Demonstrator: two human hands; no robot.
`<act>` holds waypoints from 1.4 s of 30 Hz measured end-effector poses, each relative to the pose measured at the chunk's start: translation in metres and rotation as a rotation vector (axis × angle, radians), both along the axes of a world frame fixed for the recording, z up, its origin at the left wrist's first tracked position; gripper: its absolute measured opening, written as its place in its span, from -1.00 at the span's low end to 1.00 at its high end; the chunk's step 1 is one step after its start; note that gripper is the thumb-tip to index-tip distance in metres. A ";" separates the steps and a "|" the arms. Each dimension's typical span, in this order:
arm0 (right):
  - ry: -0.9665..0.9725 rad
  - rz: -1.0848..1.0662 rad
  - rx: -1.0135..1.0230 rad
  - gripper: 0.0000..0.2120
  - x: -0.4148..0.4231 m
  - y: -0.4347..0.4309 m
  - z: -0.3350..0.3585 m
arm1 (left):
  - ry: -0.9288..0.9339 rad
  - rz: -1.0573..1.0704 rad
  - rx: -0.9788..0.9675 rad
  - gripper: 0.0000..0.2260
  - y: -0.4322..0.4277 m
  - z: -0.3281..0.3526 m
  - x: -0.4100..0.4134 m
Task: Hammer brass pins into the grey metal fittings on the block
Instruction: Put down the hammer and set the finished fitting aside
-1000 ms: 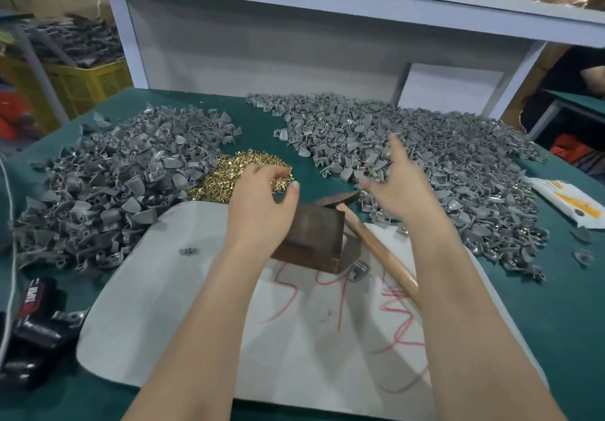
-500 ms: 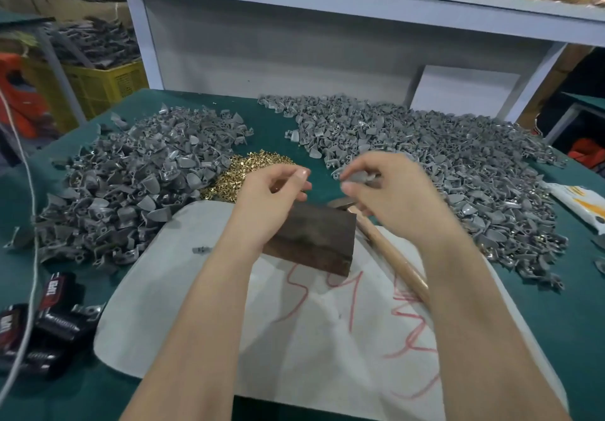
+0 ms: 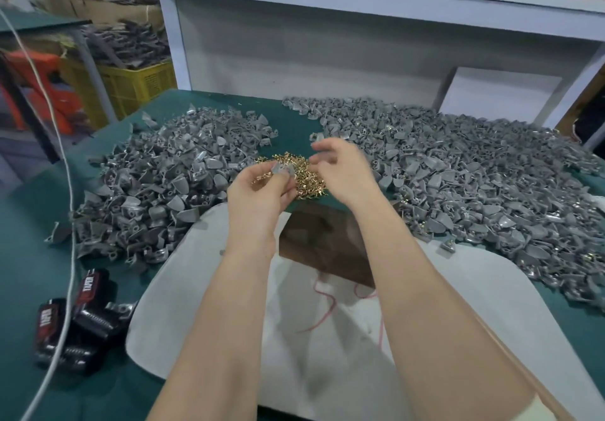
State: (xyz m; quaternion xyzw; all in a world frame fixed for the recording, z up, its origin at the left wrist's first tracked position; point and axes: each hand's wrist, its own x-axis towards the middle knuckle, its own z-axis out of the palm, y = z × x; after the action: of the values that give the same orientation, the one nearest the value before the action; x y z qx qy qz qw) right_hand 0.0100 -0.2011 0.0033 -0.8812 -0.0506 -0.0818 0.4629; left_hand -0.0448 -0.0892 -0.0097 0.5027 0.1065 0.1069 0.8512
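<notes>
The left hand (image 3: 262, 191) pinches one grey fitting (image 3: 282, 169) at the 9 o'clock edge of the brass pins (image 3: 306, 180); blur hides which way it points. The right hand (image 3: 342, 167) curls above the pins, and I cannot tell if it grasps one. The brown block (image 3: 314, 240), at 6 o'clock from the pins, is partly hidden by the right forearm.

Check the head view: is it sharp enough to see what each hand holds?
Head view: right hand motion-smeared at its fingers, contents unreadable; left hand sharper, pinching a grey fitting; brass pins legible; soft arm shadows on the white sheet.
</notes>
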 end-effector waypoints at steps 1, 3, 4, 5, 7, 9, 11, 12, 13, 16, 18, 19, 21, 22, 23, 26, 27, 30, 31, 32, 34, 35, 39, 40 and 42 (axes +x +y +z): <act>0.032 -0.061 -0.214 -0.71 0.011 0.001 -0.004 | 0.002 0.030 -0.001 -0.87 0.001 0.000 0.001; 0.167 -0.085 -0.521 -0.75 0.026 0.007 -0.012 | -0.006 0.066 0.016 -0.86 0.002 0.000 0.001; 0.248 -0.072 -0.581 -0.69 0.032 0.011 -0.016 | -0.017 0.072 0.034 -0.84 0.002 0.000 0.000; 0.313 -0.060 -0.612 -0.64 0.037 0.016 -0.019 | -0.027 0.071 0.047 -0.81 0.002 0.000 0.000; 0.371 -0.039 -0.692 -0.61 0.047 0.026 -0.023 | -0.039 0.070 0.061 -0.79 0.002 0.001 0.000; 0.384 -0.036 -0.747 -0.62 0.057 0.031 -0.027 | -0.041 0.091 0.042 -0.81 0.002 0.001 0.001; 0.403 -0.061 -0.750 -0.62 0.060 0.032 -0.030 | -0.044 0.111 0.000 -0.85 0.001 0.002 0.001; 0.387 -0.063 -0.759 -0.64 0.062 0.032 -0.032 | -0.053 0.113 -0.017 -0.86 0.000 0.002 0.001; 0.362 -0.062 -0.767 -0.67 0.062 0.031 -0.033 | -0.065 0.109 -0.026 -0.88 -0.001 0.003 0.001; 0.351 -0.028 -0.803 -0.71 0.060 0.030 -0.031 | -0.078 0.103 -0.018 -0.90 -0.003 0.003 0.000; 0.404 0.013 -0.834 -0.70 0.060 0.030 -0.027 | -0.078 0.102 -0.001 -0.89 -0.004 0.002 -0.001; 0.433 0.021 -0.831 -0.71 0.061 0.031 -0.026 | -0.077 0.096 0.018 -0.89 -0.004 0.002 -0.001; 0.517 0.068 -0.754 -0.75 0.064 0.033 -0.027 | -0.070 0.079 0.062 -0.87 -0.005 0.000 -0.001; 0.529 0.092 -0.723 -0.73 0.065 0.033 -0.029 | -0.065 0.070 0.082 -0.87 -0.005 0.000 -0.002; 0.519 0.078 -0.731 -0.71 0.063 0.031 -0.028 | -0.061 0.064 0.106 -0.86 -0.005 0.000 -0.002; 0.384 -0.069 -0.735 -0.74 0.055 0.020 -0.024 | -0.061 0.069 0.215 -0.85 -0.006 -0.002 -0.001; 0.342 -0.097 -0.682 -0.76 0.052 0.015 -0.021 | -0.068 0.072 0.259 -0.85 -0.006 -0.003 -0.001; 0.220 -0.137 -0.333 -0.84 0.042 0.000 -0.014 | -0.117 0.068 0.493 -0.87 -0.005 -0.005 -0.002; 0.187 -0.140 -0.208 -0.88 0.034 -0.006 -0.010 | -0.135 0.057 0.604 -0.88 -0.007 -0.006 -0.003; 0.158 -0.142 -0.080 -0.91 0.027 -0.013 -0.005 | -0.149 0.040 0.716 -0.87 -0.010 -0.007 -0.004; 0.132 -0.119 0.151 -0.88 0.007 -0.027 0.006 | -0.165 -0.019 0.900 -0.87 -0.016 -0.009 -0.006; 0.126 -0.103 0.242 -0.85 -0.004 -0.034 0.011 | -0.164 -0.058 0.976 -0.89 -0.019 -0.010 -0.008; 0.088 -0.062 0.325 -0.89 -0.045 -0.051 0.008 | -0.105 -0.086 1.403 -0.90 -0.024 -0.013 -0.009; 0.075 -0.075 0.290 -0.87 -0.051 -0.053 0.003 | -0.069 -0.089 1.462 -0.88 -0.025 -0.013 -0.010; 0.056 -0.111 0.222 -0.87 -0.060 -0.055 -0.006 | -0.022 -0.098 1.485 -0.85 -0.027 -0.013 -0.011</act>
State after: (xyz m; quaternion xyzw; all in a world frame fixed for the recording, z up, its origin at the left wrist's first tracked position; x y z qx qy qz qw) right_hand -0.0498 -0.2558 -0.0031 -0.8278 0.0207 -0.0878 0.5537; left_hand -0.0555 -0.1158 -0.0224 0.9488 -0.0250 0.1177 0.2922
